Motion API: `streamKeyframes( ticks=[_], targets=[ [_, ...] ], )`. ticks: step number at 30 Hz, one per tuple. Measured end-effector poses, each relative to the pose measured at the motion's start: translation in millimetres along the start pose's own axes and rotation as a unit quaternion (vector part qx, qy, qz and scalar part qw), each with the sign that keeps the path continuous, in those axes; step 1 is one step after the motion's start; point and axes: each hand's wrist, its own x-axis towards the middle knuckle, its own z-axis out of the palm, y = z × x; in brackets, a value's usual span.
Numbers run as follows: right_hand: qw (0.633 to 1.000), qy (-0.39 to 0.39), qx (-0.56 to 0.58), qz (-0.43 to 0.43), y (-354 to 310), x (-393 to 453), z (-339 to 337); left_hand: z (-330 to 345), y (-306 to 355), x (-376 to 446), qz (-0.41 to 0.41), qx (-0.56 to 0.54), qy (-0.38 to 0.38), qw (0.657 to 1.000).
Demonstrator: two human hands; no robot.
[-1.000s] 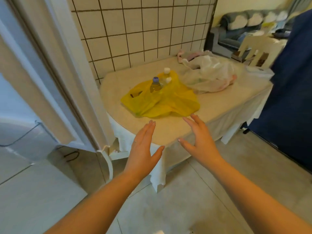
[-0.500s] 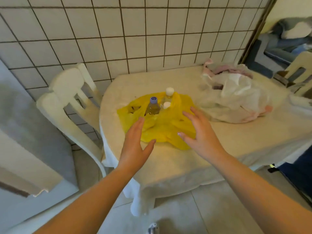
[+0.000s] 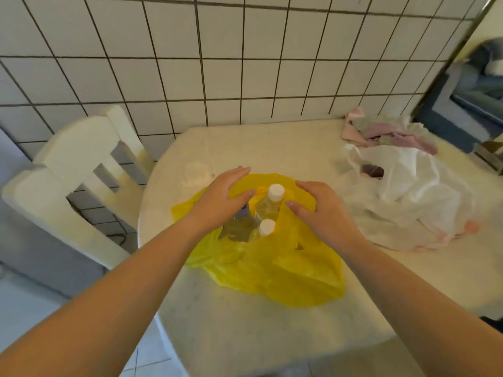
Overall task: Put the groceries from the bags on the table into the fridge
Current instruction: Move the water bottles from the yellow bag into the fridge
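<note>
A yellow plastic bag (image 3: 285, 268) lies open on the round cream table (image 3: 258, 336). Three clear bottles stand in its mouth: a tall one with a white cap (image 3: 275, 191), a shorter white-capped one (image 3: 266, 227), and a purple-capped one (image 3: 239, 224) mostly hidden under my left hand (image 3: 223, 197). That hand hovers over it with fingers stretched out. My right hand (image 3: 318, 210) rests on the bag just right of the tall bottle, fingers loosely bent, holding nothing. A white plastic bag (image 3: 408, 191) lies crumpled to the right, a dark item showing in its opening.
A white wooden chair (image 3: 73, 170) stands at the table's left side against the tiled wall (image 3: 245, 50). Pink and grey cloths (image 3: 386, 131) are heaped at the table's back right corner. A doorway opens at the far right.
The view has closed in on the table. Both hands have moved forward from the table's near edge onto the yellow bag, on either side of the bottles.
</note>
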Motion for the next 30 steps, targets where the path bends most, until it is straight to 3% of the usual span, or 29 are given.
streamKeyframes(
  ticks=[6, 13, 20, 25, 30],
  targets=[
    [0.994, -0.076, 0.063, 0.041, 24.5, 34.1, 10.9, 7.6, -11.6, 45.4, -0.033, -0.017, -0.11, 0.993],
    [0.991, -0.057, 0.122, 0.016, 25.1, 28.8, 15.3, 7.5, -13.5, 56.7, -0.014, 0.026, -0.167, 0.986],
    [0.98, 0.003, 0.195, 0.034, 24.3, 33.4, 27.0, 15.2, -10.3, 59.1, -0.025, 0.018, -0.136, 0.99],
    [0.964, 0.067, 0.258, 0.022, 11.3, 35.3, 24.2, 4.0, -0.7, 58.1, 0.018, 0.027, -0.031, 0.999],
    [0.956, 0.06, 0.286, -0.025, -2.9, 28.7, 15.9, -12.2, 7.3, 35.7, 0.05, -0.001, 0.002, 0.999]
  ],
)
